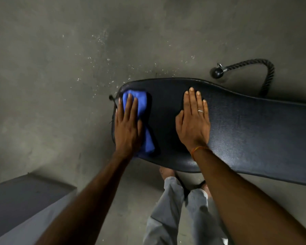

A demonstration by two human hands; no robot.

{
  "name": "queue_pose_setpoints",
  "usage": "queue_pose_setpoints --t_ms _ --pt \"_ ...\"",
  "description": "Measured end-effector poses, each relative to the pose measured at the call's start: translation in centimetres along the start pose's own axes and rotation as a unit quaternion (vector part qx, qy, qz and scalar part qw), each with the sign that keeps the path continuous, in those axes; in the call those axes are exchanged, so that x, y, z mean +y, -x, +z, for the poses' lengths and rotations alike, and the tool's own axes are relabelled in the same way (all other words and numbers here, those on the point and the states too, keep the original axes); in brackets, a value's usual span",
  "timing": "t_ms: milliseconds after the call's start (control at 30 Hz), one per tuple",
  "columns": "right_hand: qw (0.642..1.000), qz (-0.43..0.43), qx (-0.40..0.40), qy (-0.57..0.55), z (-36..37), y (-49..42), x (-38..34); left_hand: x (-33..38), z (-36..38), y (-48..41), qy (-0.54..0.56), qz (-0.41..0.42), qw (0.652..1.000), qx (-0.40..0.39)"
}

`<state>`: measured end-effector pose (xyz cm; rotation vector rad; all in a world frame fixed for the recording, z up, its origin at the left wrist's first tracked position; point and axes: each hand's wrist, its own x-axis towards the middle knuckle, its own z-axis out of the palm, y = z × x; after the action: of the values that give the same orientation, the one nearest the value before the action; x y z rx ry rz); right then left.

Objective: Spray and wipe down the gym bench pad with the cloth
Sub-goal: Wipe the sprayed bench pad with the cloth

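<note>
A black padded gym bench pad (245,124) stretches from the centre to the right edge of the view. On its left end lies a crumpled blue cloth (142,106). My left hand (127,126) presses flat on the cloth with straight fingers, covering its middle. My right hand (193,121), wearing a ring, lies flat with straight fingers on the bare pad to the right of the cloth. No spray bottle is in view.
A black rope handle with a ball end (217,72) lies on the concrete floor behind the pad. A grey block (25,200) sits at the lower left. My legs in grey trousers (175,209) stand beside the pad's near edge. Small wet specks dot the floor (99,50).
</note>
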<state>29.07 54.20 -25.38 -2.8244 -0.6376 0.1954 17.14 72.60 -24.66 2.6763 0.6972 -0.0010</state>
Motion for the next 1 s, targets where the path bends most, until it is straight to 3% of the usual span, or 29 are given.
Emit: queue_pose_setpoints --t_ms 167,333,467,733,900,1000 --pt "1.0 0.002 -0.003 -0.002 -0.1 -0.2 0.0 -0.8 0.2 8.4 0.05 -0.055 0.997 0.005" --pt "1.0 0.0 0.006 0.001 0.2 -0.2 0.1 -3.5 -0.8 -2.7 0.074 -0.002 0.997 0.026" --pt "1.0 0.001 0.014 -0.003 0.2 -0.2 0.0 -3.0 -1.1 -10.0 0.024 0.024 0.999 0.013" --pt "1.0 0.005 0.009 -0.005 0.0 -0.4 0.0 -1.4 -0.5 4.1 0.006 0.025 0.999 -0.025" --pt "1.0 0.002 0.001 0.004 0.2 -0.4 0.2 -0.8 -0.6 -5.5 -0.03 0.019 0.999 -0.017" --pt "1.0 0.003 0.004 0.0 0.1 -0.3 0.1 0.6 -0.5 -11.2 -0.025 -0.035 0.999 -0.015"
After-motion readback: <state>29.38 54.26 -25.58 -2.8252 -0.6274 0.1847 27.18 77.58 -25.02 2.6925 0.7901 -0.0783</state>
